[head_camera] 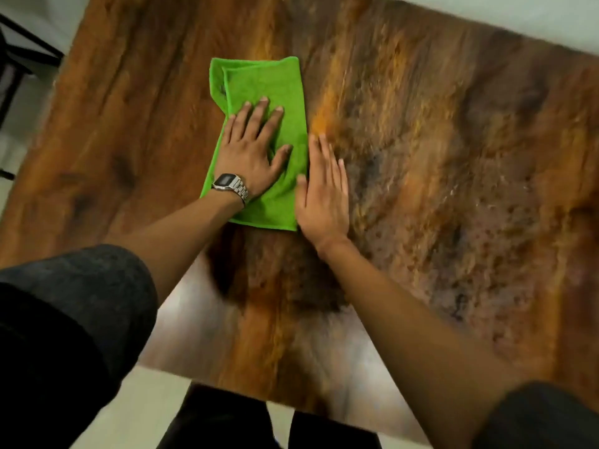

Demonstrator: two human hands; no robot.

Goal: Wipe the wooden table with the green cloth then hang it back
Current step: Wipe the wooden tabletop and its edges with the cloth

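A folded green cloth [264, 85] lies flat on the wooden table [437, 176], left of its middle. My left hand [254, 147], with a metal watch on the wrist, presses palm-down on the cloth with fingers spread. My right hand [324, 189] lies flat, fingers together, on the table along the cloth's right edge, with its thumb touching the cloth. Neither hand grips anything. The right half of the table looks blurred.
The table's near edge [227, 380] runs across the bottom, with my dark trousers [227, 419] below it on a pale floor. A dark metal frame [29, 43] stands off the table's far left corner. Pale floor shows beyond the far right edge.
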